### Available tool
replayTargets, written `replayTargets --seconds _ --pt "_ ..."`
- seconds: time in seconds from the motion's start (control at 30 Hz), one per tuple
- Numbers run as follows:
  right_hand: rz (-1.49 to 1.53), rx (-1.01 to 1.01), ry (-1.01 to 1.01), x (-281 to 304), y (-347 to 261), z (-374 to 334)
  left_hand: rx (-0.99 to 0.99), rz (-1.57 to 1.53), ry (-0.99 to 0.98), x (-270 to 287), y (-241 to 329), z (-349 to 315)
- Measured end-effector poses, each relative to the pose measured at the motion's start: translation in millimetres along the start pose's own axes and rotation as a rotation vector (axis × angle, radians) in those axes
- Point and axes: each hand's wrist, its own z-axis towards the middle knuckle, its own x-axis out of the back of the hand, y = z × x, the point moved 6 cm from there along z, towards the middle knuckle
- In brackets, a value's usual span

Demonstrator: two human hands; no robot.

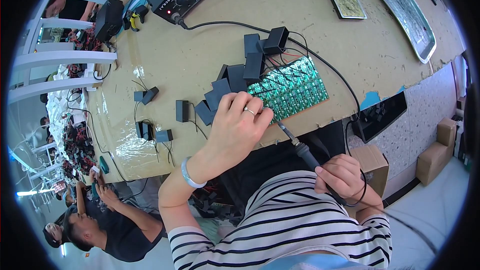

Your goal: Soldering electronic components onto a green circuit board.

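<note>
Green circuit board (300,90) lies on the bench (385,70), the left hand (239,126) bunched over its near left corner, grasp unclear, the right hand (342,176) wrapped around a soldering iron (307,155).

We are viewing a brightly lit desk (240,0), clear tape (131,145) throwing glare at left, a metal tray (404,10) glinting upper right; a tube light (35,192) is glowing lower left, and the fisheye lens is bending white rails (65,59) near the black, blue-fringed rim.
</note>
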Motion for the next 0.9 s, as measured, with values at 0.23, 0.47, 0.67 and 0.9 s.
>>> replayTargets --seconds 0.23,0.47,0.67,0.9 --pt "-0.138 0.161 -0.115 -4.5 -11.6 6.6 0.018 -0.005 0.013 -1.7 3.4 -2.0" --pt "-0.238 0.307 -0.250 -3.2 -18.1 11.8 -0.008 0.028 0.021 0.1 6.0 -2.3" --pt "-0.233 0.347 -0.251 -4.2 -20.0 10.3 0.008 0.016 0.000 -3.3 9.2 -3.2" --pt "-0.178 0.250 -0.184 0.9 -14.6 9.8 0.010 0.052 -0.026 -6.4 12.7 -1.9"
